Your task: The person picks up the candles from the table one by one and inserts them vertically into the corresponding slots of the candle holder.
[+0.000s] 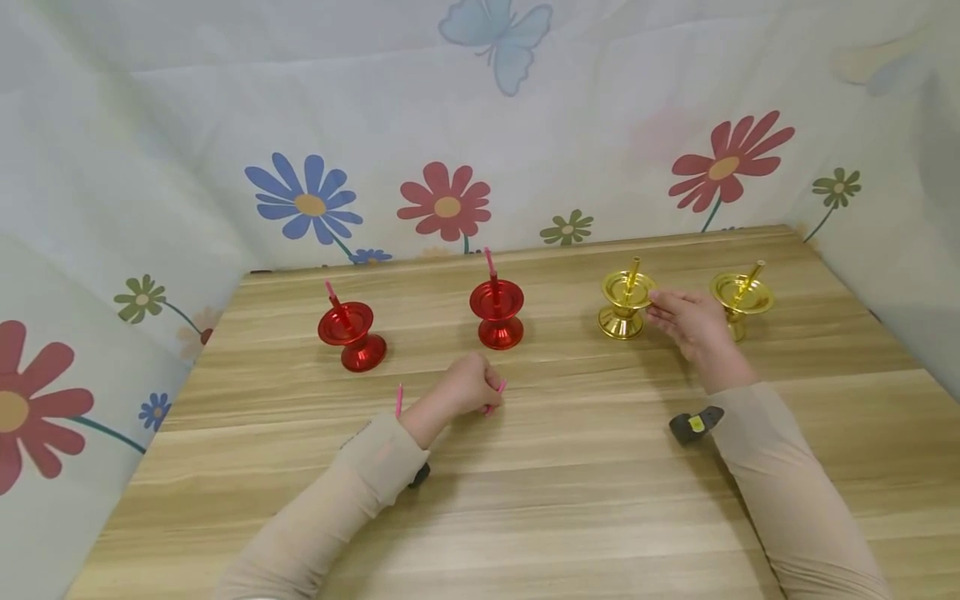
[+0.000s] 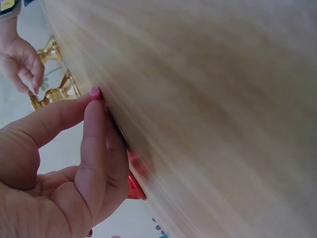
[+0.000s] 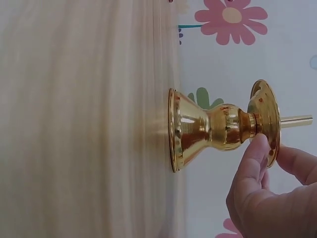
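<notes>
My left hand (image 1: 467, 386) pinches a thin pink candle (image 2: 95, 92) between thumb and fingertips, low over the middle of the table. At the back right, my right hand (image 1: 692, 323) grips the dish rim of a gold candle holder (image 3: 228, 126), thumb on one side and fingers on the other. That holder stands upright, and its centre tube holds no candle. A second gold candle holder (image 1: 742, 292) is partly hidden behind the right hand, its tube bare too. Two red candle holders, one at left (image 1: 363, 354) and one in the middle (image 1: 501, 332), each carry a pink candle.
Another pink candle (image 1: 399, 400) shows beside the left sleeve. The wooden table (image 1: 570, 500) meets a flower-printed cloth backdrop (image 1: 570, 150) at its back edge. A dark wrist camera (image 1: 693, 425) sits at the right cuff.
</notes>
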`<action>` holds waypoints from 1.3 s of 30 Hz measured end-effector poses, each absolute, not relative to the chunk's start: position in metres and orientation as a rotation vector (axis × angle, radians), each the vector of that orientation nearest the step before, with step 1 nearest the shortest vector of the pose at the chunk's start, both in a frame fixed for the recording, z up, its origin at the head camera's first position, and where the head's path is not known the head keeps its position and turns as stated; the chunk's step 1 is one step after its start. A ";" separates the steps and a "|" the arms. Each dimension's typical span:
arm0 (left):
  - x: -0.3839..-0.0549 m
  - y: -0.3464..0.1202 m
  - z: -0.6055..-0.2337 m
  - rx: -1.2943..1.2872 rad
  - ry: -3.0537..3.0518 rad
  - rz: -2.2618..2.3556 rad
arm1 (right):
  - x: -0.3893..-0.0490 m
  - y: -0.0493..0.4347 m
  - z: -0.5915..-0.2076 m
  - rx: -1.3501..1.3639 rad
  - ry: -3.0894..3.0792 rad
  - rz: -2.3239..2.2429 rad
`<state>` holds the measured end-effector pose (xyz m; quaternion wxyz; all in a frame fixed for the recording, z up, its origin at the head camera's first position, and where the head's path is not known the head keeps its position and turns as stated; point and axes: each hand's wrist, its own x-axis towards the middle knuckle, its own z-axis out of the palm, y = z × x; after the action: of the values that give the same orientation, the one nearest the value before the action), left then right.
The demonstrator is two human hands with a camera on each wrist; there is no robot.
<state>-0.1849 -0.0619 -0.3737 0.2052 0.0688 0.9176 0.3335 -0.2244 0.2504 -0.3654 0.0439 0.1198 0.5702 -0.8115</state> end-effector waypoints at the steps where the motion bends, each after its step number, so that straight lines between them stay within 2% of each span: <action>1: -0.185 -0.062 -0.374 0.196 2.562 0.930 | -0.224 0.250 -0.365 0.364 1.719 -2.492; 14: -0.182 -0.058 -0.371 0.222 2.601 0.841 | -0.222 0.249 -0.359 0.389 1.673 -2.485; 26: -0.181 -0.055 -0.376 0.486 2.696 0.604 | -0.223 0.247 -0.358 0.397 1.675 -2.477; 39: -0.184 -0.058 -0.375 0.563 2.644 0.622 | -0.223 0.246 -0.359 0.403 1.674 -2.481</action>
<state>-0.1840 -0.0581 -0.3751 0.1830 0.1997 0.9370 0.2204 -0.2228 0.2462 -0.3593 0.0608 0.1332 0.5532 -0.8201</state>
